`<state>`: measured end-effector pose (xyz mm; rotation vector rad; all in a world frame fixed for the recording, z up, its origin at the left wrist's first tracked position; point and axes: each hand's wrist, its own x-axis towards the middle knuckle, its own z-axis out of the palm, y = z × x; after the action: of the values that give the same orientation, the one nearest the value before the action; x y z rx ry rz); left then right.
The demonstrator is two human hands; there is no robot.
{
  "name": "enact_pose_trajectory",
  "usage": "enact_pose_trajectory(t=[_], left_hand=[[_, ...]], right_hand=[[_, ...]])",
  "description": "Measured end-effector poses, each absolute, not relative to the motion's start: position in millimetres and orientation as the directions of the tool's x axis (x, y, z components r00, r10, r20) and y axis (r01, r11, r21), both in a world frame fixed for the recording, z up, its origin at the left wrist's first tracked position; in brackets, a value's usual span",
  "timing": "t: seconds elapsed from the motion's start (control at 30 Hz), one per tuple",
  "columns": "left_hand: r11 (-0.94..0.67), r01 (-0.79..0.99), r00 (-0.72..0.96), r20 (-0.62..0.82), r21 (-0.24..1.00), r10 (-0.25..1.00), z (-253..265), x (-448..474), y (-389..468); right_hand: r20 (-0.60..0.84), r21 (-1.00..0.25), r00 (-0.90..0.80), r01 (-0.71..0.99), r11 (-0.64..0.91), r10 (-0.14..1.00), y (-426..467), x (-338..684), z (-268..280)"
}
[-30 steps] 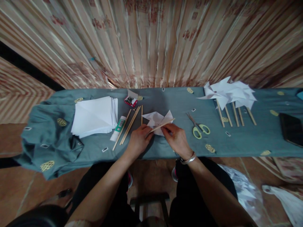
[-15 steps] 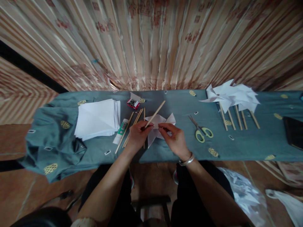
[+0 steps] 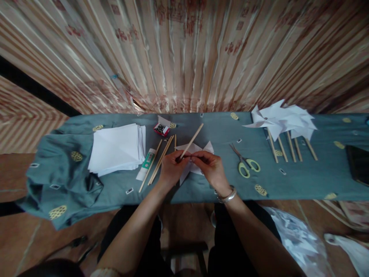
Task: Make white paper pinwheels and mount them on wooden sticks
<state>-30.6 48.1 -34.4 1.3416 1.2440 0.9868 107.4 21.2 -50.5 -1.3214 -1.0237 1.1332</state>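
Note:
My left hand [image 3: 173, 168] is closed around a thin wooden stick [image 3: 192, 139], which slants up and away to the right. Fingertips of my right hand [image 3: 209, 168] are pinched together and meet those of the left; whatever is between them is too small to make out. Beneath both hands lies a white paper pinwheel [image 3: 185, 174], partly covered by the fingers. Left of my hands are several loose wooden sticks [image 3: 161, 161] and a green and white glue stick [image 3: 146, 164]. Behind these stands an opened small red box [image 3: 162, 129] with small dark pieces inside.
A stack of white paper [image 3: 115, 148] lies at the left. Green-handled scissors [image 3: 245, 161] rest right of my hands. Farther right are several finished pinwheels on sticks [image 3: 284, 119] and a dark object [image 3: 358, 163] at the edge. A patterned curtain [image 3: 184, 57] hangs behind the cloth-covered table [image 3: 219, 123].
My right hand has moved slightly left, so its fingertips now meet the left hand's at the stick. The view has shifted slightly.

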Motion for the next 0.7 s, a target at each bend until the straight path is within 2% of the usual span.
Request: enact_pose_trajectory(t=[0.23,0.33,0.43,0.5,0.6,0.7], left_hand=[[0.082,0.119,0.160,-0.100,0.990,0.982,-40,-30,48],[0.087,0.099,0.181,-0.104,0.991,0.978,-42,-30,47],[0.072,0.105,0.191,-0.091,0.992,0.977,-41,-34,50],[0.014,0.173,0.167,-0.043,0.985,0.985,-40,-41,53],[-0.144,0.343,0.124,0.107,0.928,0.986,-39,-57,60],[-0.210,0.491,0.161,0.149,0.846,0.976,-45,-71,62]], right_hand=[[-0.182,-0.978,0.081,-0.121,-0.172,0.980,25,111,-46],[-0.167,-0.982,0.059,-0.099,-0.160,0.984,26,112,-45],[-0.106,-0.994,0.121,-0.040,-0.102,0.987,27,117,-42],[-0.059,-0.998,0.194,0.006,-0.062,0.979,28,125,-41],[0.010,-0.998,0.280,0.067,-0.009,0.960,29,142,-43],[0.081,-0.984,0.315,0.174,0.026,0.946,28,158,-50]])
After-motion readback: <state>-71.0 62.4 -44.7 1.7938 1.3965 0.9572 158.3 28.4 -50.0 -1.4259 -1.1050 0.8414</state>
